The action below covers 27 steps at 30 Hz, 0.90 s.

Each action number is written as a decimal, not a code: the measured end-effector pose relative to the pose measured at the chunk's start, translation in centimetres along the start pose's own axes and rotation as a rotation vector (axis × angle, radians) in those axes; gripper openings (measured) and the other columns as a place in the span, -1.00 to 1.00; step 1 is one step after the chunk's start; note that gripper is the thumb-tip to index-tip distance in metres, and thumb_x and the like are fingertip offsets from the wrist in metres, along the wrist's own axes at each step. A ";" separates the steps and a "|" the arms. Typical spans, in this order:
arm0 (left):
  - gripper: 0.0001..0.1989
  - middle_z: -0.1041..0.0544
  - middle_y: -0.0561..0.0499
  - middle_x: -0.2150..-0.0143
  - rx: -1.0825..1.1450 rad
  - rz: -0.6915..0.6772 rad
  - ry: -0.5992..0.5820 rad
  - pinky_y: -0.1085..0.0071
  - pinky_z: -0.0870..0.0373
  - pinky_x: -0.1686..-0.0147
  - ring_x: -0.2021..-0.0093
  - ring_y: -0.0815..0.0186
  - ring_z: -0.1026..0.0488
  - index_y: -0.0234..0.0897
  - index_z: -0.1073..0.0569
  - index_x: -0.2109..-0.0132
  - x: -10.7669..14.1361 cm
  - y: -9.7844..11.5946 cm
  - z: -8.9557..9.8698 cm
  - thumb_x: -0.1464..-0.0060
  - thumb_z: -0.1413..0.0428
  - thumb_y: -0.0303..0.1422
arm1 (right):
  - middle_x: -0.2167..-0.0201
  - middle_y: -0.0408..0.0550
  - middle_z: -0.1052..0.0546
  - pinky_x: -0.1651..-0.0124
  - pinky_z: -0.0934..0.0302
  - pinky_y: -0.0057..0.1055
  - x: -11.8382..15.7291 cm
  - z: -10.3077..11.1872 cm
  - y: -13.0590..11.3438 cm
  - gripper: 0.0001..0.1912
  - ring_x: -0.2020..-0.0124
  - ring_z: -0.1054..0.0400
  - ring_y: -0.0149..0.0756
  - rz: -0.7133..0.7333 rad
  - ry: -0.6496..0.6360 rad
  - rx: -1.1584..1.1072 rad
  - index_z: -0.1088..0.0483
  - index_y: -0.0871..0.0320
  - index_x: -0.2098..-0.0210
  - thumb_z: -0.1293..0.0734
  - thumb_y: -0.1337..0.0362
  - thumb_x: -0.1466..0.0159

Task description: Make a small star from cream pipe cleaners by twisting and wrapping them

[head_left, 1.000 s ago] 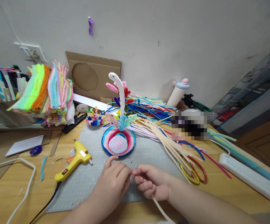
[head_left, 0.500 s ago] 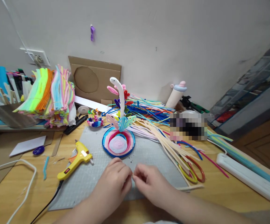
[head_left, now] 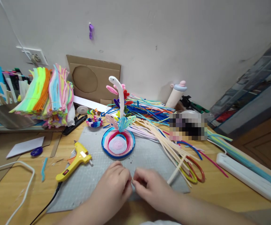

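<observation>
My left hand (head_left: 116, 181) and my right hand (head_left: 150, 187) meet over the front of the grey cutting mat (head_left: 84, 190), fingertips pinched together. A cream pipe cleaner (head_left: 176, 170) sticks out beyond my right hand, slanting up to the right; its other end is hidden by the fingers. Just ahead of my hands stands a pipe-cleaner piece with a round base of blue, pink and red rings (head_left: 105, 149). A white long-necked figure (head_left: 121, 97), coloured butterfly-like shapes (head_left: 123, 123) and small flowers (head_left: 126, 93) rise from its back.
A yellow glue gun (head_left: 73, 162) lies on the left with its black cord. Loose cream pipe cleaners (head_left: 163, 140) spread at the right, near a white power strip (head_left: 245, 176). Pipe-cleaner bundles (head_left: 41, 90), a cardboard sheet (head_left: 107, 70) and a bottle (head_left: 175, 95) are behind.
The cream pipe cleaner's free end has swung from lying nearly level at the right to slanting upward. Both hands stay pinched close together. The view has shifted slightly.
</observation>
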State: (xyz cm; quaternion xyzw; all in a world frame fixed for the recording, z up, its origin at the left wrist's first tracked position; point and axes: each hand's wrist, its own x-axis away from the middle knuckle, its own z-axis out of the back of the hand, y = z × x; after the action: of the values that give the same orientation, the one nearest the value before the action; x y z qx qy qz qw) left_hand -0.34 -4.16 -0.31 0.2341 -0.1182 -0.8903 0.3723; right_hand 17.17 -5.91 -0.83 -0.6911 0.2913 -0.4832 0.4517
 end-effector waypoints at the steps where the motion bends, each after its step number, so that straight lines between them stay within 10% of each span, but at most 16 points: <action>1: -0.85 -0.36 0.07 0.56 -0.007 -0.017 0.008 0.29 -0.33 0.26 0.47 0.33 -0.31 -0.29 -0.29 0.49 0.1 -0.1 -0.1 0.09 -0.01 -0.61 | 0.71 -0.28 -0.24 0.69 0.21 -0.57 -0.2 0.1 0.1 -0.88 0.75 0.02 -0.52 -0.099 -0.068 -0.071 -0.28 0.14 0.50 -0.25 0.27 -0.15; 7: -0.84 -0.36 0.06 0.55 -0.077 -0.127 0.048 0.25 -0.32 0.19 0.47 0.33 -0.30 -0.29 -0.30 0.48 0.1 -0.4 -0.3 0.05 0.03 -0.60 | 0.73 -0.36 -0.03 0.70 0.34 -0.58 -1.1 0.3 0.0 -0.88 0.77 0.27 -0.56 -0.521 -0.331 -0.514 -0.15 0.15 0.49 -0.10 0.27 -0.13; 14: -0.85 -0.38 0.04 0.55 0.016 0.085 -0.081 0.32 -0.33 0.31 0.41 0.28 -0.34 -0.30 -0.31 0.49 -0.2 0.8 0.6 0.13 0.01 -0.62 | 0.60 -0.22 -0.09 0.51 0.14 -0.50 0.4 -0.3 0.5 -0.78 0.56 0.05 -0.46 0.252 0.022 0.283 -0.16 0.16 0.60 -0.25 0.22 -0.07; 17: -0.85 -0.40 0.03 0.55 0.019 0.110 -0.115 0.35 -0.32 0.35 0.39 0.26 -0.35 -0.30 -0.32 0.50 -0.3 0.9 1.0 0.15 -0.01 -0.63 | 0.61 -0.21 -0.14 0.52 0.15 -0.50 0.6 -0.6 0.7 -0.77 0.57 0.00 -0.45 0.224 0.055 0.258 -0.17 0.16 0.59 -0.24 0.20 -0.11; 23: -0.83 -0.38 0.06 0.56 -0.009 -0.028 -0.041 0.27 -0.31 0.20 0.47 0.34 -0.32 -0.30 -0.30 0.50 -0.3 0.4 0.7 0.08 0.03 -0.63 | 0.62 -0.30 -0.13 0.65 0.35 -0.54 -0.2 -1.0 0.1 -0.86 0.75 0.23 -0.59 -0.366 -0.201 -0.410 -0.14 0.14 0.44 -0.14 0.20 -0.14; 27: -0.85 -0.39 0.04 0.54 0.027 0.027 -0.101 0.32 -0.31 0.29 0.42 0.30 -0.33 -0.30 -0.32 0.48 -0.6 0.4 0.6 0.12 0.02 -0.63 | 0.63 -0.26 -0.12 0.56 0.20 -0.51 0.4 -0.6 0.0 -0.83 0.65 0.08 -0.52 0.142 0.047 0.184 -0.08 0.15 0.56 -0.19 0.29 -0.09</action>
State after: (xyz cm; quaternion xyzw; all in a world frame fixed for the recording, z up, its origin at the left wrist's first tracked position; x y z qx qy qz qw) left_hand -0.05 -4.01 0.56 0.1923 -0.1517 -0.8942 0.3746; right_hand 16.74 -6.47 -0.61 -0.6130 0.3041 -0.4908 0.5393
